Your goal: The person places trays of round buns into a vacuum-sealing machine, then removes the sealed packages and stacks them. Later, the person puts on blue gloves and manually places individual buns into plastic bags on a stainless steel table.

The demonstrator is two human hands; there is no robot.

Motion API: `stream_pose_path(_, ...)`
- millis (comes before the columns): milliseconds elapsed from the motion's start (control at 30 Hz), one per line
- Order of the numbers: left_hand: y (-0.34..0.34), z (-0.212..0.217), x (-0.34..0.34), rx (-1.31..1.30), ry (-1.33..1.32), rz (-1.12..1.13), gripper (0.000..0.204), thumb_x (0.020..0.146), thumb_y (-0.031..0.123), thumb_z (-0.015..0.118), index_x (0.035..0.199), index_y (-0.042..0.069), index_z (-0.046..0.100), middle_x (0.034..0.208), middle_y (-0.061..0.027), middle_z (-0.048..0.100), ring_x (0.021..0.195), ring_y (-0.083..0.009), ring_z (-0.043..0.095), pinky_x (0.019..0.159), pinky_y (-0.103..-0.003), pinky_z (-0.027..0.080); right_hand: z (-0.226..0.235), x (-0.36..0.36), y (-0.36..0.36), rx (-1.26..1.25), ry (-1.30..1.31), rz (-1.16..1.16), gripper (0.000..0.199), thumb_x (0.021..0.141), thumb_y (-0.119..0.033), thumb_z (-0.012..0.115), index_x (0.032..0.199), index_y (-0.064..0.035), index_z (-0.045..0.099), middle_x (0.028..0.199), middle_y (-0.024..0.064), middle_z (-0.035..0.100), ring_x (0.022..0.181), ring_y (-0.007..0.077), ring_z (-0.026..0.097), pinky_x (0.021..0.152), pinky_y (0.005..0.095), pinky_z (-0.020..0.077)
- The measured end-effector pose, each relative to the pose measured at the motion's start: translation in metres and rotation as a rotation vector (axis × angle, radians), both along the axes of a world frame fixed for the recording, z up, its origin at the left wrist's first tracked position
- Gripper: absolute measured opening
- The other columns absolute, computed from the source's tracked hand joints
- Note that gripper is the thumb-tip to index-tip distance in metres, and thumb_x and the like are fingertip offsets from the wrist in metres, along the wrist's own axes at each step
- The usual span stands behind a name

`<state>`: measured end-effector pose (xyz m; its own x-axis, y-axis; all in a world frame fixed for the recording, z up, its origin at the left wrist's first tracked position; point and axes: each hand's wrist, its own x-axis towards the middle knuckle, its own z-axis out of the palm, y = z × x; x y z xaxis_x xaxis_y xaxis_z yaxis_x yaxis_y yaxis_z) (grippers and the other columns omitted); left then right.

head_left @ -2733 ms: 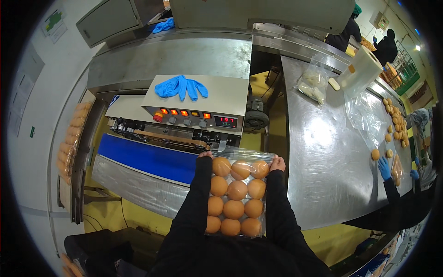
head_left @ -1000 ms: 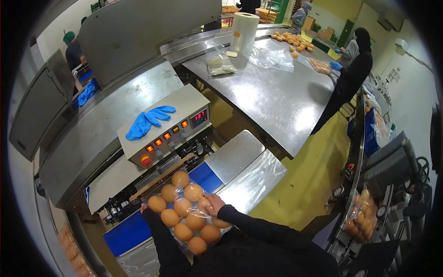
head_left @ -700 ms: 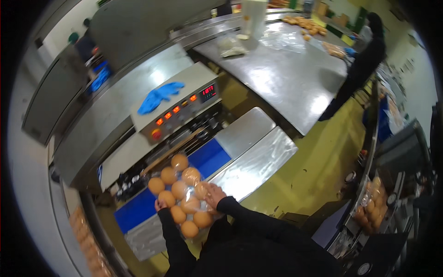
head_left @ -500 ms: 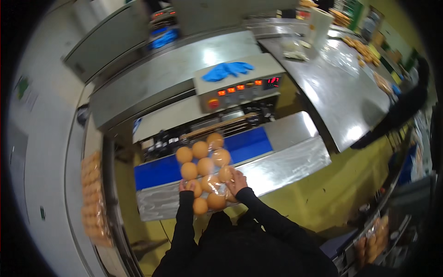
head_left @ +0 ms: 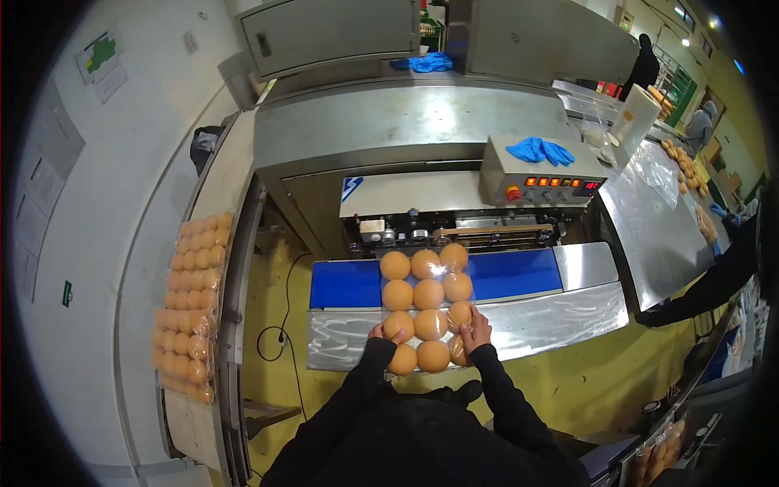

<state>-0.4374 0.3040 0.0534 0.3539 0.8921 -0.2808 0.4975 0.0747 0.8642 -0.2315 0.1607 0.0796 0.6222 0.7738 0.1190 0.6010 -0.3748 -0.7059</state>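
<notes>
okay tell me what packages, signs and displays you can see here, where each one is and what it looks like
Clear bag of round orange buns: on the blue belt, held by left hand and right hand.
Stacked bun bags: left shelf, clear, orange.
Control panel: grey box, red lights.
Wall sign: white, green patch.

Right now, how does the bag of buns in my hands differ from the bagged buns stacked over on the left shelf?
The bag of buns is a single pack of about a dozen, while the stacked bags hold many more. The bag of buns lies on the blue belt, gripped by the left hand and right hand; the stacked bags rest untouched. Both hold round golden buns in clear plastic.
</notes>
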Motion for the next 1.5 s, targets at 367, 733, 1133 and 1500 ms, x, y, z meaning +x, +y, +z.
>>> stream_pose_path(367, 0.034, -0.025, -0.078, -0.071, -0.123, 0.090, 0.062, 0.066, 0.040, 0.068, 0.104, -0.002, 0.043, 0.078, -0.0093, 0.054, 0.069, -0.0155, 0.053, 0.062, -0.028, 0.045, -0.005, -0.076, 0.046, 0.045, -0.034, 0.019, 0.055, 0.075, -0.018, 0.051, 0.124, -0.0045, 0.030, 0.109, 0.0187, 0.045, 0.098, 0.0330, 0.041, 0.085, 0.0412, 0.0309)
stream_pose_path(733, 0.042, -0.025, -0.141, -0.168, -0.098, 0.267, 0.058, 0.067, 0.039, 0.068, 0.099, -0.005, 0.048, 0.077, -0.0096, 0.057, 0.068, -0.0139, 0.054, 0.061, -0.028, 0.045, -0.004, -0.120, 0.078, 0.031, 0.013, 0.132, 0.056, 0.077, -0.019, 0.047, 0.126, -0.0036, 0.026, 0.107, 0.0219, 0.042, 0.097, 0.0351, 0.040, 0.083, 0.0429, 0.0292)
stream_pose_path(1133, -0.009, -0.008, -0.151, -0.175, 0.043, 0.502, 0.048, 0.067, 0.039, 0.068, 0.085, -0.002, 0.050, 0.076, -0.0090, 0.058, 0.068, -0.0140, 0.054, 0.064, -0.029, 0.045, 0.001, -0.112, 0.093, -0.029, 0.072, 0.367, 0.055, 0.077, -0.017, 0.048, 0.127, -0.0080, 0.025, 0.110, 0.0226, 0.039, 0.097, 0.0367, 0.039, 0.085, 0.0426, 0.0306)
stream_pose_path(1500, -0.076, 0.037, -0.074, -0.158, -0.280, -0.069, 0.035, 0.075, 0.036, 0.057, 0.083, 0.002, 0.052, 0.071, -0.0091, 0.055, 0.066, -0.0209, 0.052, 0.060, -0.033, 0.043, 0.039, -0.057, 0.103, -0.316, -0.265, 0.511, 0.049, 0.076, -0.018, 0.046, 0.122, -0.0092, 0.034, 0.117, 0.0203, 0.040, 0.098, 0.0372, 0.044, 0.082, 0.0457, 0.0358)
